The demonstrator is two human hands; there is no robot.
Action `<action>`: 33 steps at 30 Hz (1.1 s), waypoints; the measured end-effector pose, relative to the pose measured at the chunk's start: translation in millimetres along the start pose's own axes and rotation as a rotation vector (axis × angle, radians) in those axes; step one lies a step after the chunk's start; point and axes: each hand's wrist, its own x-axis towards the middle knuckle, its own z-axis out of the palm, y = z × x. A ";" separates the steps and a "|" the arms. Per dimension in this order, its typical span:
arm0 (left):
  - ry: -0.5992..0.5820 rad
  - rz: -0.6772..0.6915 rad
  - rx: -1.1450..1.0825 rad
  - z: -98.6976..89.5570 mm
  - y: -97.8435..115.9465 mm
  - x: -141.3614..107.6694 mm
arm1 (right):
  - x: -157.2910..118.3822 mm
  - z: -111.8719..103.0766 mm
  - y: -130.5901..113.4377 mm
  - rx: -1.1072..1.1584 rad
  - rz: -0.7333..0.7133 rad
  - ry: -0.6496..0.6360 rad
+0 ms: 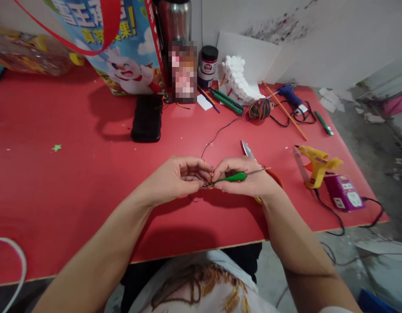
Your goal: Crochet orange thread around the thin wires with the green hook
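My right hand [235, 174] is closed on a thin crochet hook with a green handle [235, 177], its metal end pointing right past the wrist. Close beside it, my left hand [191, 174] pinches a small bit of multicoloured yarn, with a strand round a finger. The fingertips of both hands nearly meet over the yarn. A dark strand [214, 138] runs from the hands up to a multicoloured yarn ball [260, 109]. Scissors [248, 150] lie partly under my right hand and wrist.
Behind my hands on the red table [73, 187] are a black phone [146, 118], a patterned bag [129, 56], a jar [208, 65] and a green cutter [227, 102]. To the right lie a yellow glue gun [318, 163], a purple box [344, 192] and a blue glue gun [289, 94].
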 end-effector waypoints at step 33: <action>0.055 -0.035 0.028 3.7 2.9 0.6 | 1.0 -0.1 1.2 -0.037 0.013 0.047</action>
